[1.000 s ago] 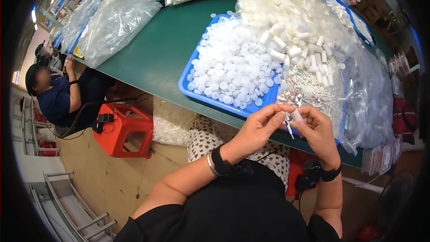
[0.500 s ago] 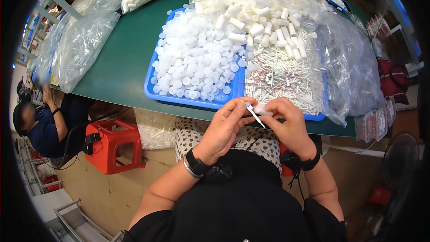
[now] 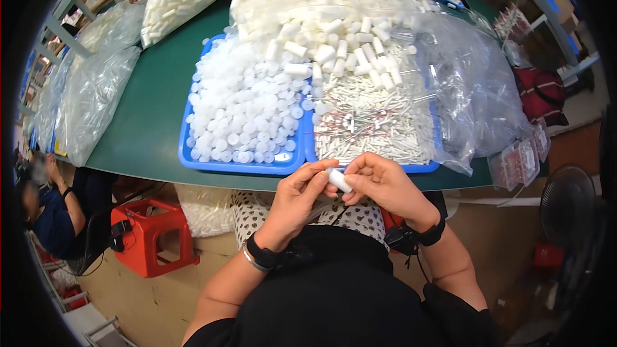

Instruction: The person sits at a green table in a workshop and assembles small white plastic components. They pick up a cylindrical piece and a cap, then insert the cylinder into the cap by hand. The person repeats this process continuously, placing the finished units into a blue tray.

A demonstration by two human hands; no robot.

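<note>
Both hands, left hand (image 3: 297,196) and right hand (image 3: 379,183), pinch one white tube (image 3: 339,180) below the blue tray (image 3: 231,164); heaps of loose parts remain unassembled.

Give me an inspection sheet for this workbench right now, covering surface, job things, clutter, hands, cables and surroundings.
Surface: green table, mostly covered.
Job things: small white tube held between both hands; left blue tray heaped with white caps; right blue tray with thin white sticks and white tubes.
Clutter: clear plastic bags of parts around the trays.
Hands: left hand and right hand both pinch the tube.
Cables: dark cable by the red stool.
Surroundings: seated person at left, fan at right.
</note>
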